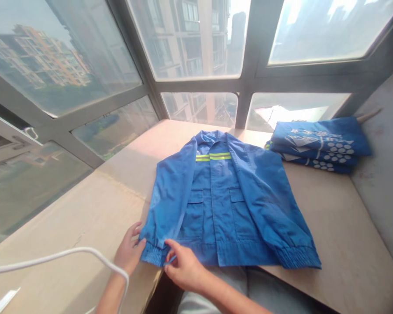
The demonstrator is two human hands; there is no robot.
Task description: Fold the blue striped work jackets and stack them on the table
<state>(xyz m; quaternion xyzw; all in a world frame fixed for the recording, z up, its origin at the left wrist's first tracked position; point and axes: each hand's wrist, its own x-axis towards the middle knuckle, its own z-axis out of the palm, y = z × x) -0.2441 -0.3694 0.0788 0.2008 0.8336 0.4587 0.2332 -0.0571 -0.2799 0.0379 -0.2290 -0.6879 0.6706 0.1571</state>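
A blue work jacket with yellow-green reflective stripes lies front up, collar away from me, its sleeves laid down along both sides. My left hand is at the outer edge of the left-side cuff, thumb and fingers closed on the fabric. On the inner side of that same cuff, my right hand pinches a bit of blue cloth between thumb and fingers. The right-side cuff rests untouched near the front edge. What lies under the sleeves is hidden.
Several folded blue garments with white print are stacked at the back right, by the wall. A white cable loops across the left front, over my left forearm. Windows surround the pale ledge; its front edge runs just below the jacket.
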